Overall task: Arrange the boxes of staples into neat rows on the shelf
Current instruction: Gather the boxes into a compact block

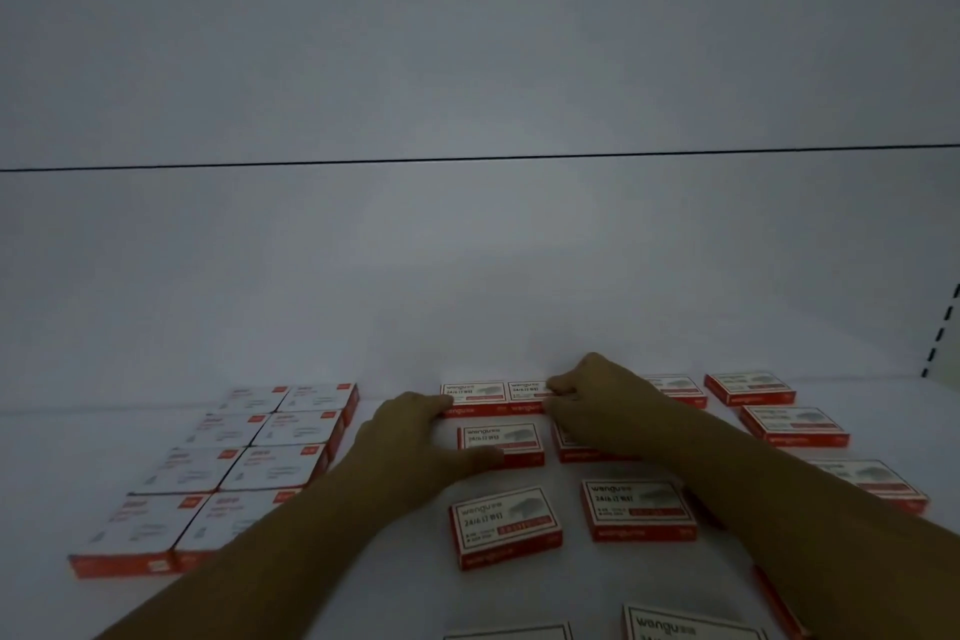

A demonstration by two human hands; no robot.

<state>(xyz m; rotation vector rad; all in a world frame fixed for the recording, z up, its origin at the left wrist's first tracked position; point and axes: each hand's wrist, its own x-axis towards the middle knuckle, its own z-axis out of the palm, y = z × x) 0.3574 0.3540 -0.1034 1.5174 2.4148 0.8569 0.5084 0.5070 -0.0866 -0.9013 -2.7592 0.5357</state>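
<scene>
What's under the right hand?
A staple box lies under the right hand: only its left edge and red front side show. Its printed top is covered.

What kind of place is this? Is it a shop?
Probably a shop or stockroom: many matching red-and-white staple boxes laid out in rows, a plain white shelf, and a slotted shelving upright at the right edge.

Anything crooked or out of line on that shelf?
Yes. The left block of boxes sits tight and square, but the right group is loose: the near box is twisted, with uneven gaps to the box beside it.
</scene>
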